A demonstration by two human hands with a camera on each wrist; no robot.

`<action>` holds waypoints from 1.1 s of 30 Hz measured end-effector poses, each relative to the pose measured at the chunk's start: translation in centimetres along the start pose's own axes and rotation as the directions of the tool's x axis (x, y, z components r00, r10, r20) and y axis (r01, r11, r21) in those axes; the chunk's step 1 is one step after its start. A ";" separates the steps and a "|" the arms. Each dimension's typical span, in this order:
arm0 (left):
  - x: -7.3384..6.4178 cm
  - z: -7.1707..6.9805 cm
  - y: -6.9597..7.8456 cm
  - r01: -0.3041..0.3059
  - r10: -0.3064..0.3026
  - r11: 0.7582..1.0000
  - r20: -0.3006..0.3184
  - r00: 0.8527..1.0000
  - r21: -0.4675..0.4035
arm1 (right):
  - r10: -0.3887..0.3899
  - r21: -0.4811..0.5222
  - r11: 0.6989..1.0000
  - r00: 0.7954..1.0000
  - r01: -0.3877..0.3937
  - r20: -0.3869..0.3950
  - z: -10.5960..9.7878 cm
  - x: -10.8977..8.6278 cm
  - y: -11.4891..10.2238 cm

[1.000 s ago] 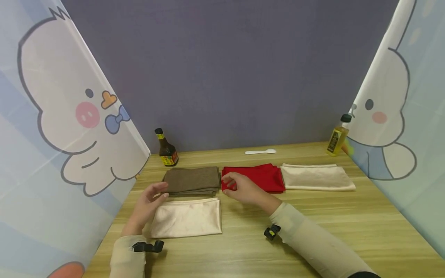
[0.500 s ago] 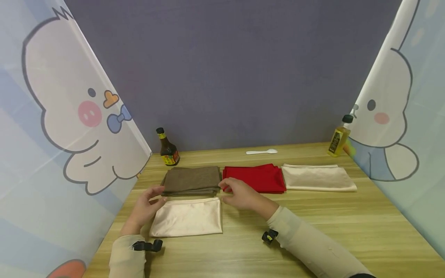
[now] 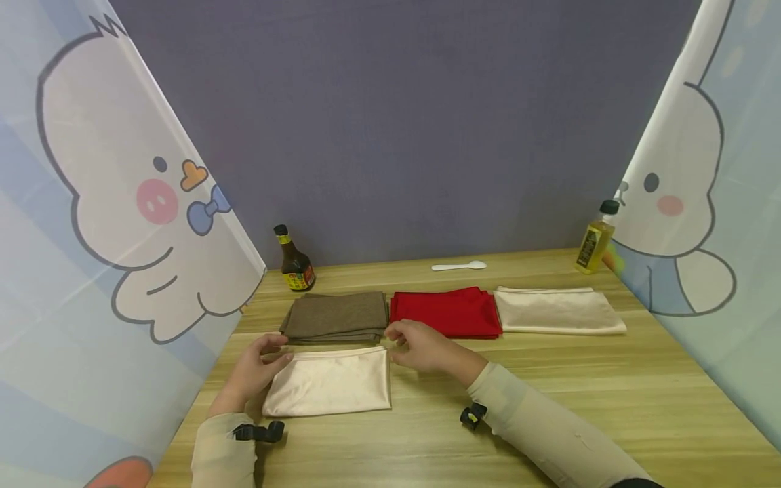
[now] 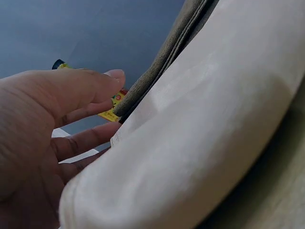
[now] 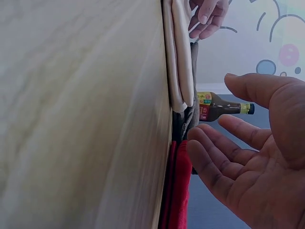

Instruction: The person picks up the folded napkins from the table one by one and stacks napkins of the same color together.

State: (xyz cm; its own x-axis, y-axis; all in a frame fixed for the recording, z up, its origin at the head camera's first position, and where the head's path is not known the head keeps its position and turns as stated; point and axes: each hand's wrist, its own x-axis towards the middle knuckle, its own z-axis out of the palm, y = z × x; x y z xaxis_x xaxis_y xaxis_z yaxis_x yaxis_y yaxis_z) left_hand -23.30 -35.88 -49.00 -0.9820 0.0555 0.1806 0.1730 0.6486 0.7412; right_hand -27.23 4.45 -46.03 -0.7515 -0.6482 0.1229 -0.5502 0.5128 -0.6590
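A folded cream satin cloth [image 3: 329, 383] lies flat on the wooden table in front of a folded brown cloth [image 3: 338, 315]. My left hand [image 3: 253, 369] is at its upper left corner, thumb and fingers apart. In the left wrist view the fingertips [image 4: 107, 133] come right to the edges of the cream and brown cloths. My right hand [image 3: 424, 347] hovers off the cream cloth's upper right corner, fingers loosely bent and holding nothing. It overlaps the lower left of a folded red cloth [image 3: 451, 312] in the head view.
Another folded cream cloth [image 3: 558, 312] lies right of the red one. Behind the row are a dark sauce bottle [image 3: 297, 268] at left, a white spoon [image 3: 459, 266] and a yellow oil bottle [image 3: 594, 247] at right. Printed side panels and a grey back panel [image 3: 403, 135] enclose the table [image 3: 549, 393].
Both hands have lowered slightly toward me, the left beside the front cream cloth's upper left corner, the right off its upper right corner. The cloths have stayed in place.
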 end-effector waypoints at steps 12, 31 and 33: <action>-0.2 0.1 -0.2 0.067 -0.076 0.992 0.083 0.994 0.111 | 0.027 -0.057 0.998 0.998 -0.024 0.059 0.2 -0.1 0.5; 0.0 1.4 1.1 0.088 -0.099 0.994 0.190 0.977 0.064 | 0.017 -0.071 0.997 0.996 -0.010 0.092 0.3 -0.2 0.7; 0.1 1.7 1.3 0.071 -0.086 0.994 0.191 0.978 0.085 | 0.013 -0.082 0.997 0.995 -0.005 0.098 0.3 -0.3 0.7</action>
State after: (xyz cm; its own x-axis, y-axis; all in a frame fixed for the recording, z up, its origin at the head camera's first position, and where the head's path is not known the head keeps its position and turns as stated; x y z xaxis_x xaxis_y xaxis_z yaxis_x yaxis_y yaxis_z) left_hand -23.30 -33.79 -49.10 -0.9896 0.1435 -0.0111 0.0956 0.7129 0.6947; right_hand -27.28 4.78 -46.73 -0.7191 -0.6937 0.0407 -0.5743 0.5602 -0.5969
